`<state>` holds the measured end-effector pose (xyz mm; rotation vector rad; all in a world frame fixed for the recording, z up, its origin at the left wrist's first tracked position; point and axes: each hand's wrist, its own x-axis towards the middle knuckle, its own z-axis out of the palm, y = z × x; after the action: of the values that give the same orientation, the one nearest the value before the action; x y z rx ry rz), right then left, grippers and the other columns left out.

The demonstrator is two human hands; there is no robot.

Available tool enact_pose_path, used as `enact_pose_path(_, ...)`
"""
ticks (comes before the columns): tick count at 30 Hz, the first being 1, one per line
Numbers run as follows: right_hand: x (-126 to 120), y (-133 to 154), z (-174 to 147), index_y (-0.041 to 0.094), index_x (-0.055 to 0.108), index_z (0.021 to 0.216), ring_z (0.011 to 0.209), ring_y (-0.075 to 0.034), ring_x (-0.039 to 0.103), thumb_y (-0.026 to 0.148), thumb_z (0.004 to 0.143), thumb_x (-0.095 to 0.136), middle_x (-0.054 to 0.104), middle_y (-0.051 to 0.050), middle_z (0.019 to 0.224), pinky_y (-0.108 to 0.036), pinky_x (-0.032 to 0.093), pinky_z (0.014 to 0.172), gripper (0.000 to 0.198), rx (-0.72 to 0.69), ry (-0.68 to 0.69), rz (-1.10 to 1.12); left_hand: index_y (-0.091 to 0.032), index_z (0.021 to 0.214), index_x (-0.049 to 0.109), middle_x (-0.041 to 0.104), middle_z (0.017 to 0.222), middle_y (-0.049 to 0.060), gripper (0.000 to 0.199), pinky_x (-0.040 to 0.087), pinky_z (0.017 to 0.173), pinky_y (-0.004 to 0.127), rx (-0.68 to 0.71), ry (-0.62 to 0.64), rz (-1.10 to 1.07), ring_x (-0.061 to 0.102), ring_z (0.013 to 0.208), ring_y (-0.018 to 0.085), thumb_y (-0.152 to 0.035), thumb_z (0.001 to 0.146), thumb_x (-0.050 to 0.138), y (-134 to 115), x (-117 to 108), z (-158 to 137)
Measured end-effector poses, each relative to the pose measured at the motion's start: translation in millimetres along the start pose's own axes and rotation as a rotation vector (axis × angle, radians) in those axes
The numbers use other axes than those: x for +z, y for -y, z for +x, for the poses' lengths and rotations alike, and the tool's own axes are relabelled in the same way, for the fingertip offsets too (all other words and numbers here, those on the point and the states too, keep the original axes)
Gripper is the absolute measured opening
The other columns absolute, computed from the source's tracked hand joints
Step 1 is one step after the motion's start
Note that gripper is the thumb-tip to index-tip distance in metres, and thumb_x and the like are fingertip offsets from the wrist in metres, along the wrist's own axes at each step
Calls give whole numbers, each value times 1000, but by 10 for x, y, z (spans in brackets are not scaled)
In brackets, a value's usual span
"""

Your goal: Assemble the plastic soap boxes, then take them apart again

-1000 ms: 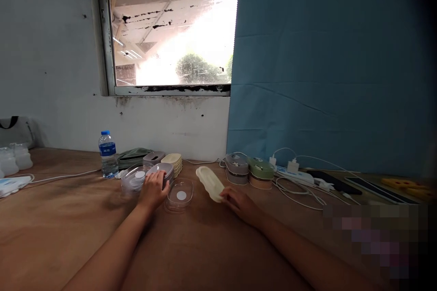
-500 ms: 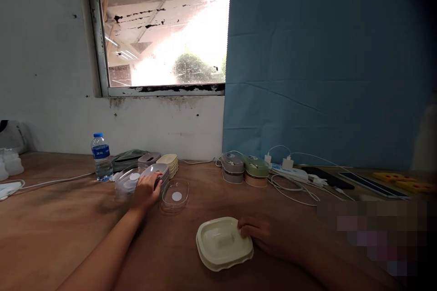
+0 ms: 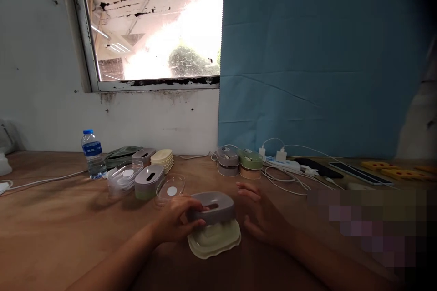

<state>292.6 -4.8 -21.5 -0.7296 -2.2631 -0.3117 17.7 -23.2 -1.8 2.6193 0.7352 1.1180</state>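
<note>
My left hand [image 3: 174, 219] grips a greyish-purple oval plastic box cover [image 3: 220, 202] with a slot in its top, fingers at its left side. The cover is over the far part of a cream oval tray [image 3: 214, 240] on the table; I cannot tell whether the two touch. To the right of the cover my right hand [image 3: 264, 218] is open, fingers apart, holding nothing. Farther back stand a similar slotted box [image 3: 149, 182] with a green lower part, a clear plastic lid [image 3: 171, 184] with a white round sticker, and several stacked clear lids [image 3: 124, 179].
At the back are a stack of cream trays [image 3: 163, 159], another slotted cover [image 3: 142, 156], a water bottle [image 3: 93, 154] and a dark green pouch [image 3: 119, 157]. Two decorated boxes, grey [image 3: 227, 161] and green [image 3: 251, 163], stand near a power strip [image 3: 282, 163] and loose white cables [image 3: 287, 186].
My left hand has brought the greyish-purple cover from the back left to the cream tray. My right hand has let go of the tray and opened. The view has shifted slightly.
</note>
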Motion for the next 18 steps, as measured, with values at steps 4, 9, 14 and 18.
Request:
enact_pose_path(4,-57,67,52,19,36,119,116,-29,36,28,64,55,40,-13,124,-44,26,98,58,-4,226,67,-17,85,62,67,82,6,23,44,71,26,-22,187,-82,59,76,16,-33,69,63,6,10,6)
enact_pose_path(9,-63,170,125,19,44,118,112,-28,40,38,62,61,48,-12,119,-46,19,101,62,47,427,160,-17,83,66,67,82,4,29,44,71,23,-107,302,-217,60,76,15,-36,61,69,24,22,10)
enact_pose_path(14,-49,140,97,21,30,132,122,-29,30,40,62,63,35,-12,133,-45,19,101,79,47,545,246,-20,81,67,67,82,3,32,44,75,25,-91,366,-225,59,81,17,-38,57,72,-10,76,12)
enact_pose_path(18,-32,94,65,24,23,135,126,-29,24,41,65,62,25,-11,140,-44,23,101,82,92,616,264,-18,88,63,66,90,6,20,43,81,27,-74,253,-205,58,88,17,-31,73,59,49,8,14)
